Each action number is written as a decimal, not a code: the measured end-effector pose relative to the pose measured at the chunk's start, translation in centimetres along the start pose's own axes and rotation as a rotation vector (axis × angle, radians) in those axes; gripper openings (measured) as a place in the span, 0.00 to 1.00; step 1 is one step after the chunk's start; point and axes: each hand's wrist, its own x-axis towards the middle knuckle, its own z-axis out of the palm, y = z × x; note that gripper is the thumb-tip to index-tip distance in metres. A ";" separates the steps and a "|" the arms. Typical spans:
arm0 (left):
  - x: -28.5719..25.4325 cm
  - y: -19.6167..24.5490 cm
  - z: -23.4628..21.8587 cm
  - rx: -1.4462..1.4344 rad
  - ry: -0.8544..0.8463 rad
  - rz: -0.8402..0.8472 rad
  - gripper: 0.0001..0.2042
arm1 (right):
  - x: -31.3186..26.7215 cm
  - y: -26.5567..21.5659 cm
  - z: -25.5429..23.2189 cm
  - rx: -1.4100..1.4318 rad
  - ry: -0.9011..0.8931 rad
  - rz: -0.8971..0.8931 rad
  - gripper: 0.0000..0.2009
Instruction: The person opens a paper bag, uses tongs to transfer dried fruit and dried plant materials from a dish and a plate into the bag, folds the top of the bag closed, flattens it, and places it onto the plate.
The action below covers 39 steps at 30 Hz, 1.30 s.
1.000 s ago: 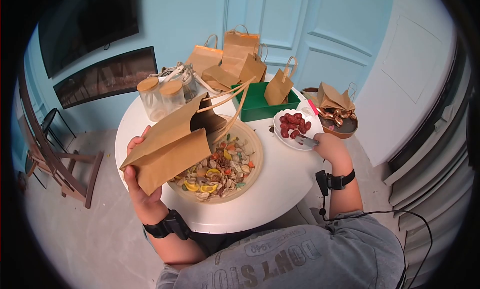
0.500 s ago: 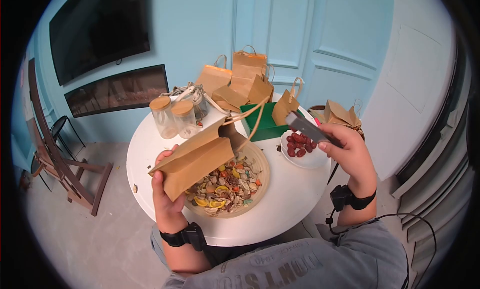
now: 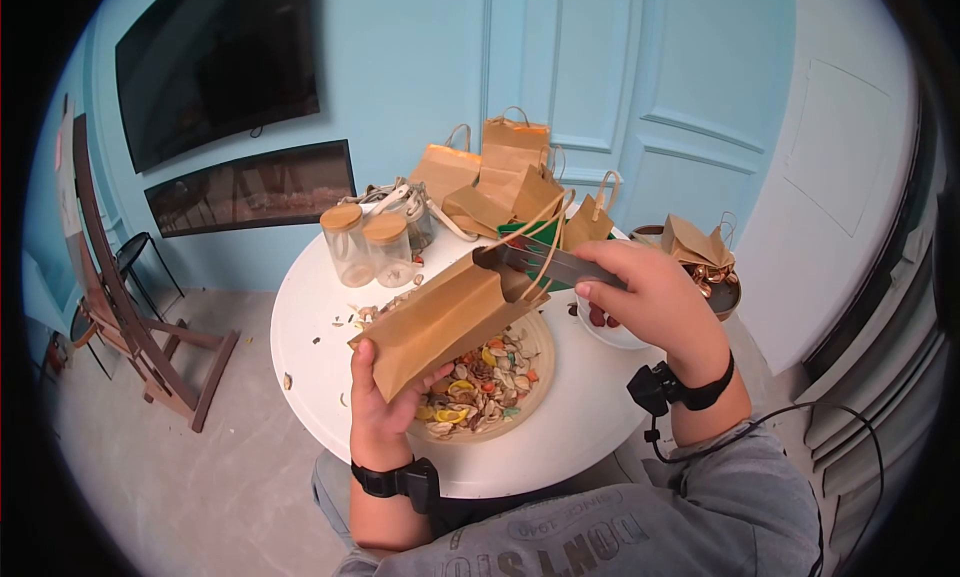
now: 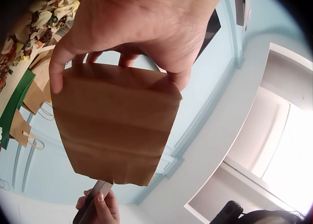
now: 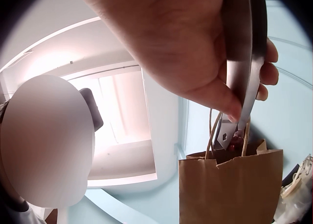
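Note:
My left hand (image 3: pixel 385 405) grips the bottom end of a brown paper bag (image 3: pixel 430 327), tilted so that its mouth and twisted handles face right. Thumb and fingers hold the bag's edges in the left wrist view. My right hand (image 3: pixel 655 295) holds metal tongs (image 3: pixel 572 267), whose tips reach into the bag's mouth between the handles. Dark red fruit (image 5: pixel 237 139), like red dates, shows between the tong tips in the right wrist view. A white bowl (image 3: pixel 628 338) of red dates (image 3: pixel 598 318) stands partly hidden below my right hand. Beneath the bag lies a round tray (image 3: pixel 547 367) of dried potpourri.
Two glass jars (image 3: pixel 352 257) with wooden lids stand at the table's back left. Behind the bag are a green box (image 3: pixel 540 233) and several paper bags (image 3: pixel 515 157). A basket (image 3: pixel 728 299) with another bag stands beyond the table's right side. Potpourri bits lie scattered on the white table (image 3: pixel 310 322).
My right hand has lifted the tongs from the date bowl and brought them left to the bag's mouth. The left hand still holds the bag. The head view has shifted.

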 end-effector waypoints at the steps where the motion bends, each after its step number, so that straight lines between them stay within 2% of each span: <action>1: 0.0 0.0 0.0 0.005 0.003 -0.005 0.34 | 0.3 0.1 0.2 -0.024 -0.015 -0.023 0.16; 9: 0.4 0.5 0.1 -0.058 0.025 -0.031 0.36 | 0.9 -1.0 0.9 -0.051 -0.063 -0.070 0.18; 12: 0.4 0.7 0.1 -0.051 0.012 -0.028 0.37 | 0.5 -1.1 1.0 -0.012 -0.053 -0.026 0.20; 14: 0.4 0.7 0.0 -0.055 0.032 -0.025 0.34 | -0.2 -1.2 0.6 -0.047 -0.028 0.088 0.22; 18: 0.5 0.5 -0.2 -0.027 0.090 -0.004 0.33 | -2.0 1.0 0.4 -0.114 0.006 0.132 0.22; 21: 0.7 0.6 -0.6 -0.033 0.167 0.038 0.32 | -3.2 4.0 0.4 -0.099 0.085 0.096 0.22; 23: 0.7 1.0 -0.5 -0.034 0.190 0.081 0.33 | -3.7 6.1 0.4 -0.159 0.103 0.248 0.21; 24: 0.5 1.2 0.0 -0.040 0.205 0.089 0.33 | -3.8 7.0 0.4 -0.305 0.046 0.336 0.19; 25: 0.5 1.2 0.1 -0.043 0.204 0.084 0.33 | -3.9 8.0 0.5 -0.307 0.045 0.341 0.19; 27: 0.4 1.4 0.2 -0.052 0.222 0.108 0.33 | -3.9 10.1 1.0 -0.568 -0.199 0.548 0.18; 31: 0.5 1.4 0.0 -0.051 0.203 0.116 0.33 | -5.1 13.7 2.3 -0.633 -0.275 0.560 0.18; 36: 0.4 1.3 0.1 -0.039 0.207 0.106 0.33 | -5.6 14.5 3.1 -0.628 -0.322 0.549 0.15; 39: 0.4 1.2 0.1 -0.034 0.202 0.100 0.33 | -6.0 15.3 3.6 -0.625 -0.283 0.531 0.14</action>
